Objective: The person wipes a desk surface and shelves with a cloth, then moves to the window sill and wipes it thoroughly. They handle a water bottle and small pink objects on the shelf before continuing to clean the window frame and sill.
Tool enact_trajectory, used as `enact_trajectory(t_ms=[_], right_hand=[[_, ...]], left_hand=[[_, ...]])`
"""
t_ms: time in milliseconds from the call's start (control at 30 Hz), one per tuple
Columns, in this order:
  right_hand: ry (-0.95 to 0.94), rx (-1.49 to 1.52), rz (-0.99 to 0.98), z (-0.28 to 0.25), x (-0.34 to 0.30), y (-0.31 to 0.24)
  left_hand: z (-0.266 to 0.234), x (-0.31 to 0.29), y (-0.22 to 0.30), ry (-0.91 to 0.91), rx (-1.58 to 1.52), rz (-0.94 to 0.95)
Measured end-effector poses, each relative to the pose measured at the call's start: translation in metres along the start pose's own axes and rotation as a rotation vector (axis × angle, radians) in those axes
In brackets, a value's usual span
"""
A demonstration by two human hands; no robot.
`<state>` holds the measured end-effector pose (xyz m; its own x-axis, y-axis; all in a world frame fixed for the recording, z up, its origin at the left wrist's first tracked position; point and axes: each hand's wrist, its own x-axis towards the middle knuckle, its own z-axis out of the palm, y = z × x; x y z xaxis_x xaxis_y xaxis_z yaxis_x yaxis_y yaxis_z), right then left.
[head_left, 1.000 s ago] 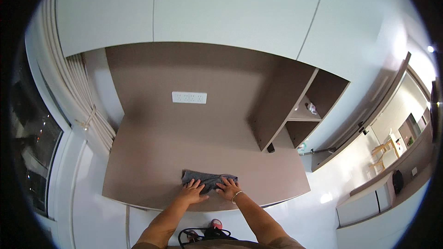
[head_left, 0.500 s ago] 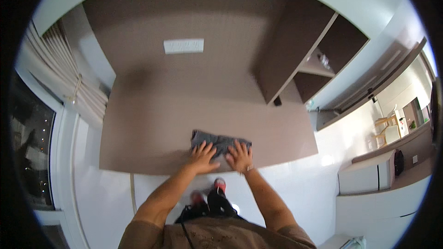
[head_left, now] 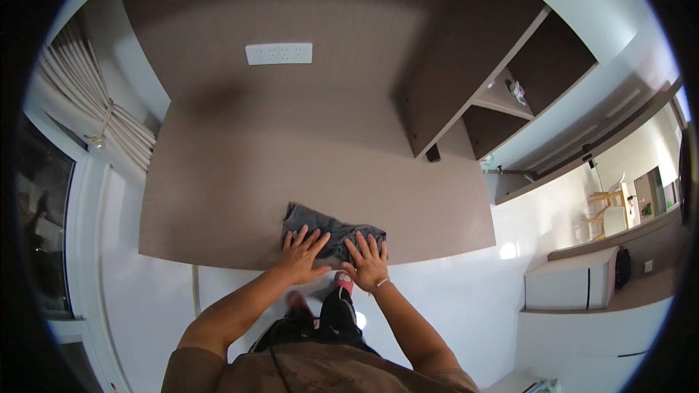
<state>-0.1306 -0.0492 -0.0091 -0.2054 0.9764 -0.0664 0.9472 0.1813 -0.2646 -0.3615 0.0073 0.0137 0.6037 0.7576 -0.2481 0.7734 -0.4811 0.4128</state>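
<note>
A dark grey cloth (head_left: pixel 328 226), folded and wrinkled, lies by the front edge of a brown desk top (head_left: pixel 218 196). My left hand (head_left: pixel 300 255) rests on the left part of the cloth, fingers spread and flat. On the right part lies my right hand (head_left: pixel 368 266), also with its fingers spread; a thin bracelet circles that wrist. Both hands press from above and neither is wrapped round the cloth. The cloth's far left corner sticks out past my left fingers.
A white socket strip (head_left: pixel 279 53) is on the back panel. At the right stands an open shelf unit (head_left: pixel 473 94) with a small dark object (head_left: pixel 433 153) at its foot. A tied curtain (head_left: pixel 102 105) hangs at left. A white cabinet (head_left: pixel 561 287) stands far right.
The view has shifted somewhat. Both hands stay flat on the cloth, which has bunched and now reaches the desk's front edge; its right end slopes nearer to me.
</note>
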Motion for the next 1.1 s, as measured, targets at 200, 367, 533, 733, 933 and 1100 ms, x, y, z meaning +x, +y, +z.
enact_trajectory(t_ms=[200,367,533,733,933,1100], right_hand=[[-0.070,0.031,0.132,-0.032,0.111,0.068],[-0.079,0.075,0.026,-0.028,0.089,0.086],[-0.066,0.026,0.089,-0.038,0.062,0.072],[0.056,0.047,0.221,-0.043,0.187,0.127],[-0.181,0.143,0.188,-0.079,0.305,0.189],[-0.115,0.168,0.144,-0.061,0.383,0.234]], left_hand=[[-0.024,0.116,-0.003,0.037,0.021,-0.116],[-0.016,0.106,0.002,0.123,-0.039,-0.044],[-0.025,0.108,0.005,-0.015,0.083,0.054],[-0.033,0.225,-0.005,0.112,0.013,-0.019],[-0.081,0.305,-0.043,0.168,-0.070,-0.116],[-0.105,0.371,-0.064,0.208,-0.042,-0.147]])
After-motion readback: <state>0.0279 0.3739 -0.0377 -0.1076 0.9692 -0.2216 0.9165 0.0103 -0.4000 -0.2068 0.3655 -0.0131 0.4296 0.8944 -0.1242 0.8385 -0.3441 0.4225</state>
